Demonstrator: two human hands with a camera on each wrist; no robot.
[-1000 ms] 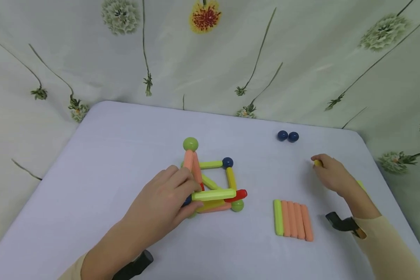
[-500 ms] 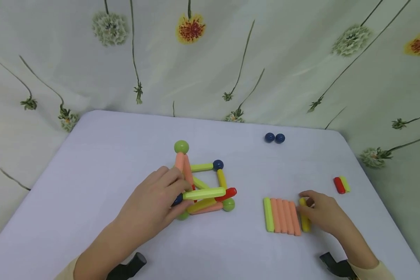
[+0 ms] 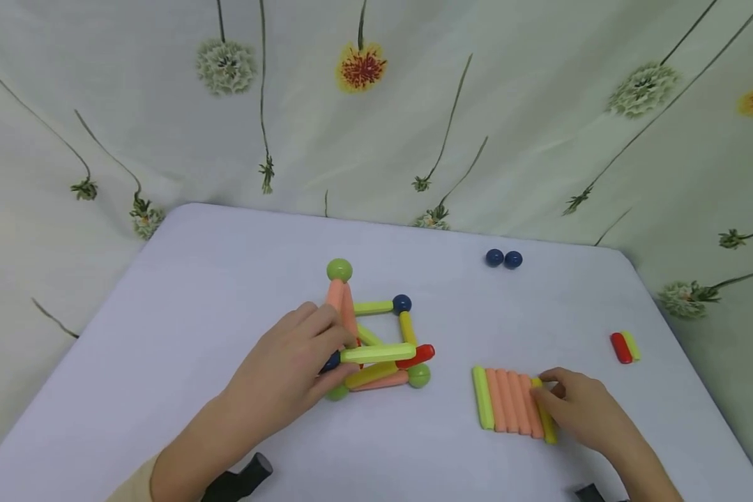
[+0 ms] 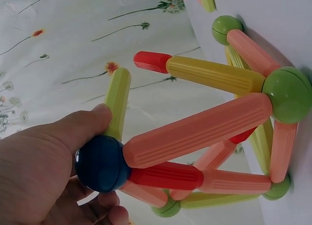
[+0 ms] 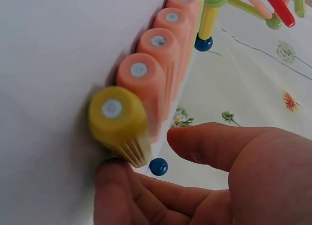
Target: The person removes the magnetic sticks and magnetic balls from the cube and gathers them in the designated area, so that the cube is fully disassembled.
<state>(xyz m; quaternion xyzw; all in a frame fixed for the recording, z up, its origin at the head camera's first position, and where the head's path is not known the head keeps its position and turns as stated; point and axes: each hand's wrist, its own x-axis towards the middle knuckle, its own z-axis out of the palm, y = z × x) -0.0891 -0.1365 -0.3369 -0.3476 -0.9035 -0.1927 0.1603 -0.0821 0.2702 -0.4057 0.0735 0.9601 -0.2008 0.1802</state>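
My left hand (image 3: 291, 362) holds a dark blue ball (image 4: 100, 162) at a corner of a frame of magnetic sticks and balls; its thumb lies along the foot of a lime stick (image 3: 379, 353) jutting from that ball. Salmon sticks (image 4: 200, 130), a red stick (image 4: 165, 175), a yellow stick (image 4: 214, 75) and green balls (image 4: 287, 94) make up the frame. My right hand (image 3: 590, 411) is at a yellow stick (image 5: 117, 119) beside the row of salmon sticks (image 3: 516, 404). Its fingertips are right at the yellow stick's side, with the thumb apart from it.
A lime stick (image 3: 484, 399) forms the row's left end. Two loose dark blue balls (image 3: 494, 258) sit near the table's back edge. A short red stick (image 3: 621, 348) and a short lime stick (image 3: 631, 345) lie at the right. A flowered cloth (image 3: 527, 139) hangs behind the table (image 3: 226, 265).
My right hand has come from the table's right side towards me with the yellow stick, which now lies against the row; the thumb has parted from it. My left hand keeps its hold.
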